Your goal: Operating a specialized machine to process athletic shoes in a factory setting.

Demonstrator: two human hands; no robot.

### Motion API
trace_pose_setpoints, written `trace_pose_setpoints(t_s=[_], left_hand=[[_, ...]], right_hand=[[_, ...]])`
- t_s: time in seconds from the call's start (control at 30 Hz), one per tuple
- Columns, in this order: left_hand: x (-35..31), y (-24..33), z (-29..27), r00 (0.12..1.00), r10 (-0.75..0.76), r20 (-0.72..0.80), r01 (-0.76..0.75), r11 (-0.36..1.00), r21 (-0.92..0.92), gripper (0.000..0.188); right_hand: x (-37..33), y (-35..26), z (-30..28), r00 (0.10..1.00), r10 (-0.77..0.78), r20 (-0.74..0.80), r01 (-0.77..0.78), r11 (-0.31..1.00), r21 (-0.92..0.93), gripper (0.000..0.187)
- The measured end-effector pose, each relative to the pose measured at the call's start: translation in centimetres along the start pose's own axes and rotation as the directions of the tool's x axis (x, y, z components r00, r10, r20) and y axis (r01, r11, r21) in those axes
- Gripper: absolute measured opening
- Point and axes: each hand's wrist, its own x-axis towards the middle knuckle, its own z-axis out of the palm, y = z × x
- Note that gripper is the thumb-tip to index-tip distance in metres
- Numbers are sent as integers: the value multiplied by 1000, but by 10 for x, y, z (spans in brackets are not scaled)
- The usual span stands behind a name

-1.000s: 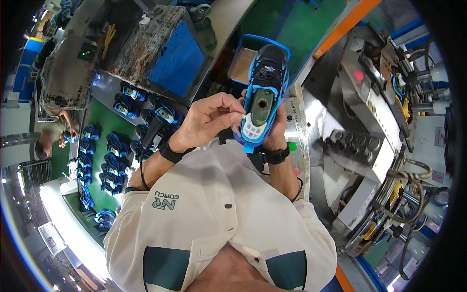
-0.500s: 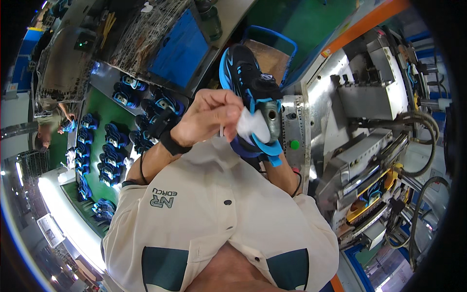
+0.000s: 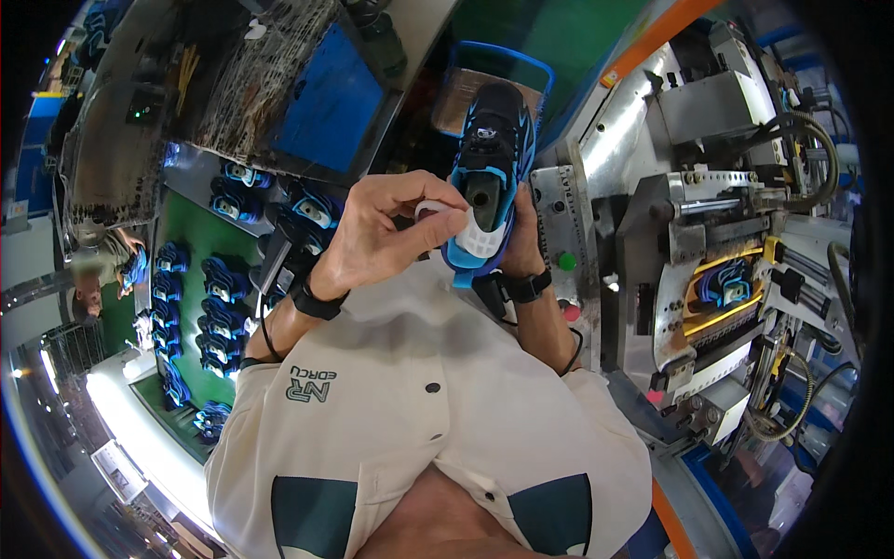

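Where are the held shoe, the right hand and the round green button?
Held shoe [image 3: 494, 147]: head view, on its black upper, just ahead of the opening.
Right hand [image 3: 524, 238]: head view, on the middle of the hand, beside the shoe.
Round green button [image 3: 567, 262]: head view, on its face.

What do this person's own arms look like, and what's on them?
The left forearm and right forearm are bare below cream sleeves. Each has a wide black wristband and a thin dark cord near the elbow. The left grip and right grip wear no gloves.
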Motion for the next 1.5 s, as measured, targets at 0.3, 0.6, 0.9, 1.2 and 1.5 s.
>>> trace_pose_setpoints(t_s=[0.3,0.6,0.9,1.2,1.5], left_hand=[[-13,-2,7,981,-194,-27,180,949,-258,19],[-33,-13,23,915,-402,-39,380,889,-255,24],[-43,-37,11,960,-252,-122,241,966,-98,59],[-49,-55,22,890,-442,-110,305,758,-576,107],[-48,-66,16,950,-143,-277,191,970,151,109]], right_hand=[[-6,-4,-7,988,-148,-49,140,979,-148,51],[2,6,-26,994,-87,68,104,944,-315,82],[10,15,-21,991,-19,136,47,977,-206,84],[20,1,26,956,-253,-146,50,633,-772,51],[-10,13,37,997,-62,52,81,801,-593,85]])
